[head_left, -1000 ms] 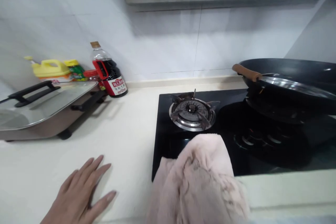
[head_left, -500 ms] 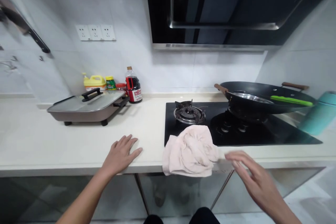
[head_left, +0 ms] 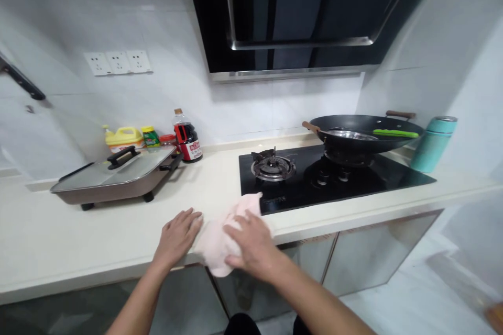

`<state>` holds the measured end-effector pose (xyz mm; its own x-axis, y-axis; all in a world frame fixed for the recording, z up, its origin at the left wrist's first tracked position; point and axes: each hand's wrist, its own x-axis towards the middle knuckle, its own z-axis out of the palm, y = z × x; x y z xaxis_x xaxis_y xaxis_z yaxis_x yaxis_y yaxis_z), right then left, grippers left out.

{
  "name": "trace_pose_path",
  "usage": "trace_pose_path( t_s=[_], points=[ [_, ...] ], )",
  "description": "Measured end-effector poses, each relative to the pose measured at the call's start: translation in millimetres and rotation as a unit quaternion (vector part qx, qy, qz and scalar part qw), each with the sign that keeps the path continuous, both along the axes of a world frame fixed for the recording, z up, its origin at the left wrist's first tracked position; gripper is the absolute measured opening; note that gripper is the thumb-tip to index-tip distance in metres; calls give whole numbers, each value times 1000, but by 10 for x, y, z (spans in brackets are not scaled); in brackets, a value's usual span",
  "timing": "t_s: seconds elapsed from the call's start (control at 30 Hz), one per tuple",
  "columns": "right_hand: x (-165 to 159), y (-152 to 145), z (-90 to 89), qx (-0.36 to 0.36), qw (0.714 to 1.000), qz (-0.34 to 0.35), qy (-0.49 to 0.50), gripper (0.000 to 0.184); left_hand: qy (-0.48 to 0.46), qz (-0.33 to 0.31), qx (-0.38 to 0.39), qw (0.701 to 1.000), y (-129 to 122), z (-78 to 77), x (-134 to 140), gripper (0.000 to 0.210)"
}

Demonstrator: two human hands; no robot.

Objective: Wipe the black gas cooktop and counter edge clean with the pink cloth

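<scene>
A pale pink cloth [head_left: 215,252] lies bunched over the front edge of the cream countertop [head_left: 35,241], left of the stove's front corner. My right hand [head_left: 255,245] is on top of it, its fingers curled into the fabric. Part of the cloth hangs below the edge. My left hand [head_left: 178,235] rests palm down on the counter just left of the cloth, fingers stretched out and holding nothing. Behind the cloth is the black gas stove [head_left: 283,199], with a bare burner [head_left: 274,166] on its left side.
A wok [head_left: 365,144] with a green-handled utensil [head_left: 395,133] sits on the right burner, beside a teal flask [head_left: 432,144]. An electric pan with lid [head_left: 113,188] stands left, near a soy sauce bottle [head_left: 188,138]. The range hood [head_left: 283,10] hangs above.
My right hand has moved left and taken hold of the cloth, which has shifted left off the stove's front edge. My left hand stays on the counter. The view has turned slightly.
</scene>
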<state>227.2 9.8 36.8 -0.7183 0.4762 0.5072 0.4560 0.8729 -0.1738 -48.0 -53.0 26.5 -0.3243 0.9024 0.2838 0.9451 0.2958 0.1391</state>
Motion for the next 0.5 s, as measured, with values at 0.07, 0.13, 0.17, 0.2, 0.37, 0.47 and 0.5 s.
trace_pose_path(
  t_s=[0.07, 0.13, 0.17, 0.2, 0.37, 0.47, 0.5],
  points=[
    [-304, -137, -105, 53, 997, 49, -8, 55, 6, -7, 3, 1000, 10, -8, -80, 52],
    [-547, -215, -187, 94, 994, 58, -15, 55, 14, -23, 12, 1000, 14, -13, -161, 52],
    [-622, -228, -214, 105, 993, 55, -16, 54, 17, -33, 18, 999, 14, -12, -195, 52],
    [-658, -225, -231, 113, 992, 49, -15, 50, 19, -43, 23, 999, 14, -8, -220, 52],
    [-243, 24, -225, 143, 988, 53, 8, 40, 22, -32, 37, 999, 21, 28, -203, 56],
    [391, 359, -263, 162, 982, 78, 63, 41, 34, -3, 42, 999, 2, 10, -158, 56],
    [652, 503, -297, 166, 979, 80, 89, 40, 48, 9, 46, 998, -11, -9, -152, 55]
  ],
)
